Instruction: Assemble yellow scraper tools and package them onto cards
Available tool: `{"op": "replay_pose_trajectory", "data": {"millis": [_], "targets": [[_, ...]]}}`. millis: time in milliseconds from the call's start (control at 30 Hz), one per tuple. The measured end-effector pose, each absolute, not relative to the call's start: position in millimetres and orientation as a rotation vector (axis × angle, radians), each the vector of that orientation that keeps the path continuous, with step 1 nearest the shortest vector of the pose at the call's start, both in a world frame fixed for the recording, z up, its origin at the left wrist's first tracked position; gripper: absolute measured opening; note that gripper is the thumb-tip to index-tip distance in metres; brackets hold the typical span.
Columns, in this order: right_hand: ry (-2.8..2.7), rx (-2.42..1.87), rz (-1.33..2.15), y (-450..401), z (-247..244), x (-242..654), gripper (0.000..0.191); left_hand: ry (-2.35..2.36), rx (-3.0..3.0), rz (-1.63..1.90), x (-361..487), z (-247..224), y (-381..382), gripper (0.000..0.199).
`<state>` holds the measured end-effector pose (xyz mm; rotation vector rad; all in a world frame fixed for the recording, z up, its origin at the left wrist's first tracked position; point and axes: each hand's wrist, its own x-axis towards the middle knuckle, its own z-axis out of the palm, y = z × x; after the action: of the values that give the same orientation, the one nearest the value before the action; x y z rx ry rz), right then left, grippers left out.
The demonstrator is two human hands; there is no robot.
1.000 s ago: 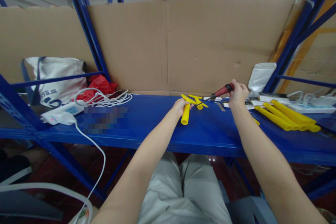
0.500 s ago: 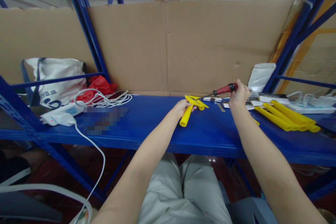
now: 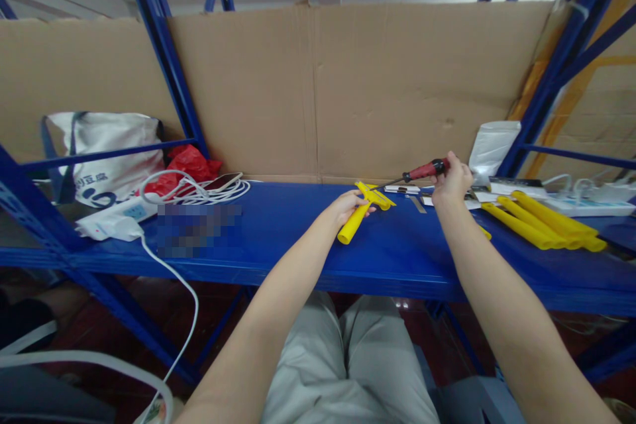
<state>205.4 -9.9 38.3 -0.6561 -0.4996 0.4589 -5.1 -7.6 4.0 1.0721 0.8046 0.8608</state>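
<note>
My left hand (image 3: 349, 208) is closed around a yellow plastic scraper (image 3: 354, 224), its round handle pointing down toward the front edge and its wide head turned away from me. In my right hand (image 3: 452, 181) I grip the red and black handle of a screwdriver (image 3: 423, 171). Its thin shaft slants down to the left, and the tip meets the scraper's head; my view of the exact contact spot is too small to make out. A flat metal blade (image 3: 418, 204) lies on the blue shelf (image 3: 278, 225) between my hands.
Several yellow handles (image 3: 541, 225) lie side by side at the right, near small boxes (image 3: 517, 185) and a white pouch (image 3: 495, 146). A power strip (image 3: 119, 215), coiled white cable (image 3: 218, 192), red plastic bag (image 3: 191, 162) and cloth bag (image 3: 112, 152) sit left. Cardboard (image 3: 248, 93) stands behind.
The scraper has turned slightly in my left hand, its head showing more broadly and its handle end shifted a little down and left. The screwdriver stays at the head, almost unmoved.
</note>
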Motion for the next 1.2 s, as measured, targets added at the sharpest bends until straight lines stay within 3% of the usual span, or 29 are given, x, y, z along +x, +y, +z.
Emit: {"op": "replay_pose_trajectory", "data": {"millis": [667,1200], "targets": [[-0.566,-0.692,0.363,-11.2,38.6,204.8,0.042,0.774,1.112,0.806,-3.3,2.5,-5.5,0.052],[-0.876,-0.749,0.336,-34.2,44.4,183.0,0.020,0.944,1.115,0.927,-5.5,6.9,-6.2,0.043]]}}
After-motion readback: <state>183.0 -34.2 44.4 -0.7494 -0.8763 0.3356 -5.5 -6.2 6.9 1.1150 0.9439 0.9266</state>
